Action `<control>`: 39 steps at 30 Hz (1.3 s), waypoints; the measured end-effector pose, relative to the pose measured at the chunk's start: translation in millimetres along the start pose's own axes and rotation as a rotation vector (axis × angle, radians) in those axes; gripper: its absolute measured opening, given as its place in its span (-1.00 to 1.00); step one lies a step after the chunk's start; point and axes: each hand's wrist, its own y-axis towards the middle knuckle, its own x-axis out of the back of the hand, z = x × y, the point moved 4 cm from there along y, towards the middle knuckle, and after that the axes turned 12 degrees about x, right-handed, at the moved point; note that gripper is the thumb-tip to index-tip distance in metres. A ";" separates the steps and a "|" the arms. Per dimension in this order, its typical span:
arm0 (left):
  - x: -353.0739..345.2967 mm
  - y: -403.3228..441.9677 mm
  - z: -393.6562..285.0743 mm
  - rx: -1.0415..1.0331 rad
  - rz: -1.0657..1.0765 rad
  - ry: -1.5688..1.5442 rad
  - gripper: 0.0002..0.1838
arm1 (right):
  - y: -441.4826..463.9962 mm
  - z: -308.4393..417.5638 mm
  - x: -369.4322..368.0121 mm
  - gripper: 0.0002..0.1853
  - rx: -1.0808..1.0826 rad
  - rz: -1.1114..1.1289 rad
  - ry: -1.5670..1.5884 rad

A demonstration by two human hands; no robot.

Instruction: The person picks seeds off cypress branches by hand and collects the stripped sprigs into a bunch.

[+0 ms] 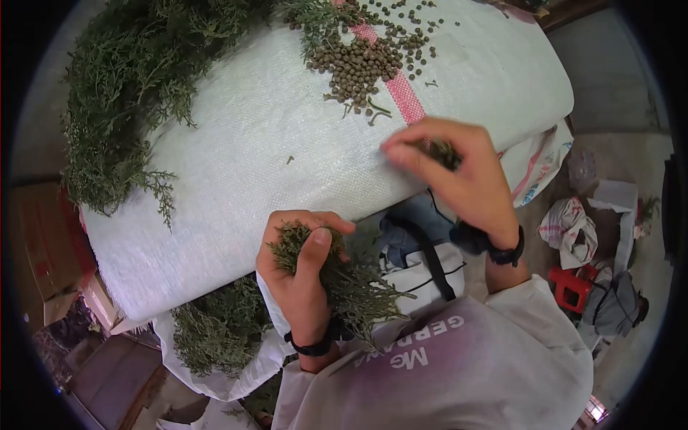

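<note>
My left hand (301, 269) is wrapped round a green conifer sprig (358, 290), low in the middle, beside the front edge of a white woven sack (244, 158). To the right, my right hand (459, 168) is curled above the sack's edge, slightly blurred, with thumb and forefinger close together and some greenish-brown plant matter (444, 154) inside the curled fingers. Small round brown cones (358, 68) lie in a pile on the sack, over its pink stripe (405, 99). A large heap of green branches (129, 93) covers the sack's left part.
An open white bag (168, 351) of green sprigs (218, 330) stands below the sack. Cardboard boxes (46, 244) are at the left. A red plastic stool (571, 288), a bundled white sack (570, 233) and grey cloth (613, 304) lie at the right.
</note>
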 end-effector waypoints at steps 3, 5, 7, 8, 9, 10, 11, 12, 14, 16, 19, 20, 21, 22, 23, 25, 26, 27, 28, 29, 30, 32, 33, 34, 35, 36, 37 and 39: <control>2.8 -0.4 0.9 0.054 -0.026 -0.011 -0.92 | 24.7 9.2 1.7 -0.86 0.033 -0.027 -0.320; 3.4 0.4 2.2 0.030 -0.040 -0.029 -0.91 | 31.8 12.1 -0.7 -0.86 0.049 -0.027 -0.493; 2.6 0.7 4.2 0.030 -0.038 -0.012 -0.90 | 34.3 11.2 -5.0 -0.86 0.017 -0.034 -0.527; 2.4 1.2 4.5 0.020 -0.040 0.013 -0.90 | 35.7 10.4 -6.6 -0.86 0.005 -0.036 -0.543; 2.9 1.6 4.6 0.010 -0.043 0.038 -0.89 | 36.4 9.9 -8.2 -0.86 0.005 -0.028 -0.549; 4.2 2.4 5.1 0.012 -0.045 0.030 -0.89 | 36.5 9.9 -9.2 -0.86 0.017 -0.041 -0.543; 4.9 3.2 5.1 0.004 -0.032 0.019 -0.88 | 36.5 9.5 -9.8 -0.86 0.028 -0.056 -0.536; 5.5 3.2 5.4 -0.002 -0.019 0.010 -0.88 | 36.1 8.8 -10.4 -0.85 0.036 -0.071 -0.527; 5.9 3.3 5.9 0.002 -0.004 -0.002 -0.87 | 35.2 7.1 -13.3 -0.85 0.052 -0.065 -0.545; 4.7 4.0 4.4 -0.002 -0.009 0.007 -0.87 | 37.2 8.6 -15.6 -0.83 0.109 -0.060 -0.574; 4.8 4.7 4.1 -0.013 -0.003 0.010 -0.87 | 41.8 12.0 -17.3 -0.83 0.110 -0.041 -0.601; 5.4 4.9 3.9 -0.018 0.012 0.014 -0.86 | 42.9 13.6 -17.9 -0.82 0.109 -0.035 -0.610; 5.8 5.2 3.1 -0.023 0.026 0.020 -0.85 | 43.0 15.7 -17.1 -0.82 0.112 -0.031 -0.607; 6.2 6.8 1.4 -0.030 0.022 0.019 -0.85 | 42.7 21.0 -13.6 -0.82 0.178 -0.074 -0.575; 6.1 8.3 -0.4 -0.027 0.021 -0.024 -0.86 | 41.4 26.8 -9.6 -0.82 0.244 -0.112 -0.541; 6.3 6.4 -1.8 -0.005 0.010 -0.111 -0.86 | 34.3 40.7 -4.8 -0.83 0.299 -0.133 -0.496; 6.3 5.7 -2.5 -0.003 -0.001 -0.112 -0.86 | 29.6 46.6 -1.7 -0.84 0.165 -0.126 -0.407; 5.7 5.8 -2.9 0.019 0.008 -0.116 -0.87 | 24.2 51.9 0.7 -0.85 0.032 -0.120 -0.318; 5.4 5.7 -3.4 0.040 0.016 -0.118 -0.87 | 19.3 51.1 0.7 -0.86 -0.032 -0.110 -0.268; 5.3 5.6 -3.9 0.059 0.023 -0.121 -0.87 | 14.1 50.4 0.7 -0.86 -0.097 -0.102 -0.219; 6.2 5.3 -5.5 0.055 0.010 -0.119 -0.87 | 7.7 44.6 -1.9 -0.88 -0.106 -0.113 -0.085; 6.2 5.4 -7.8 0.082 0.018 -0.110 -0.89 | -3.5 35.4 -6.5 -0.90 -0.122 -0.134 0.120; 5.3 5.5 -7.9 0.096 0.025 -0.104 -0.89 | -7.8 32.5 -8.0 -0.90 -0.128 -0.142 0.191; 4.4 6.0 -7.7 0.093 0.020 -0.098 -0.89 | -10.0 31.5 -10.8 -0.90 -0.128 -0.134 0.256; 2.7 6.6 -7.3 0.086 0.028 -0.087 -0.89 | -11.6 31.0 -13.5 -0.89 -0.128 -0.127 0.321; 0.6 6.7 -6.5 0.081 0.038 -0.076 -0.89 | -13.2 31.2 -14.3 -0.89 -0.128 -0.126 0.355; -1.9 5.9 -5.8 0.077 0.049 -0.063 -0.89 | -14.7 31.4 -15.2 -0.88 -0.129 -0.125 0.390; -9.0 2.8 -4.6 0.033 0.026 0.036 -0.89 | -17.0 30.5 -16.9 -0.86 -0.179 -0.117 0.441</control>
